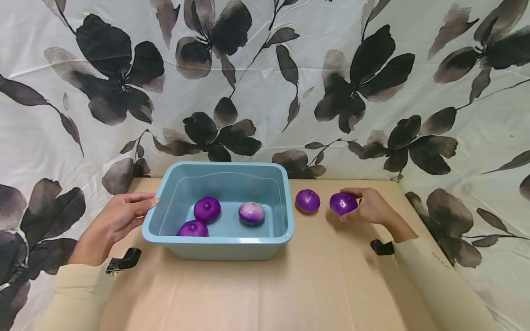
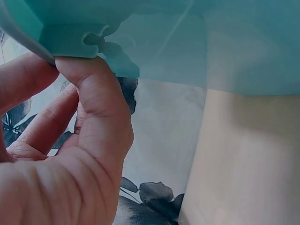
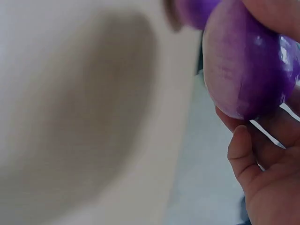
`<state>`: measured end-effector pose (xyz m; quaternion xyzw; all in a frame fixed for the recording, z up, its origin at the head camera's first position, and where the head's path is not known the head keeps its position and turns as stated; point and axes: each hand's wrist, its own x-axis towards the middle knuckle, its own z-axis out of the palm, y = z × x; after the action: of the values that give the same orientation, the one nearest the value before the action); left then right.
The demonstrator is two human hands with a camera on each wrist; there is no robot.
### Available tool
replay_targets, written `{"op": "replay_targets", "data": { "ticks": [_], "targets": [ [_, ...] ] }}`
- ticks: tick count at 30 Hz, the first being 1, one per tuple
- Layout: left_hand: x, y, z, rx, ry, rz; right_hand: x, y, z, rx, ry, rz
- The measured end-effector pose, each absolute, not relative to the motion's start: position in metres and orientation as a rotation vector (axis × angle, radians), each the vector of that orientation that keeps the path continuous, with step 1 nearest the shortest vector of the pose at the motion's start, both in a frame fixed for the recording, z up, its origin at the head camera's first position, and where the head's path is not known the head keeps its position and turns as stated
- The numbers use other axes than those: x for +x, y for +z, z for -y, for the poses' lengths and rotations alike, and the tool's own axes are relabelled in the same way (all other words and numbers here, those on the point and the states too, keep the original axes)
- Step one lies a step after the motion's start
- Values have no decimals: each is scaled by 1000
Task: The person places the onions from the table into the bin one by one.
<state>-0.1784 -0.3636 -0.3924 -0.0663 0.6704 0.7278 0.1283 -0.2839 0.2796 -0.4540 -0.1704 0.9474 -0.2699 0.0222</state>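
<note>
My left hand [image 1: 120,218] pinches the left rim of a light blue plastic basin [image 1: 223,249], thumb and fingers at its edge in the left wrist view too. Inside the basin lie three purple onions: one onion [image 1: 207,209] near the middle left, another onion [image 1: 192,228] partly behind the front rim, and a paler onion [image 1: 251,213] to the right. Right of the basin, my right hand [image 1: 370,207] holds a shiny purple onion [image 1: 342,203] between thumb and fingers. The right wrist view shows this held onion [image 3: 251,61] with a pale side, above a shadow on the table.
Between the basin and my right hand, one more purple onion [image 1: 308,201] sits on the light wooden table [image 1: 256,294]. A white cloth [image 1: 273,105] with dark flowers hangs behind the table and along both sides. Each wrist wears a black mount [image 1: 382,247].
</note>
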Motion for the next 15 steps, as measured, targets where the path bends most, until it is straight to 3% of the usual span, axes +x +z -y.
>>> {"op": "replay_targets", "data": {
  "ticks": [15],
  "targets": [
    [-175, -391, 364, -187, 2115, -1962, -273, -371, -232, -714, -907, -2783]
  ]
}}
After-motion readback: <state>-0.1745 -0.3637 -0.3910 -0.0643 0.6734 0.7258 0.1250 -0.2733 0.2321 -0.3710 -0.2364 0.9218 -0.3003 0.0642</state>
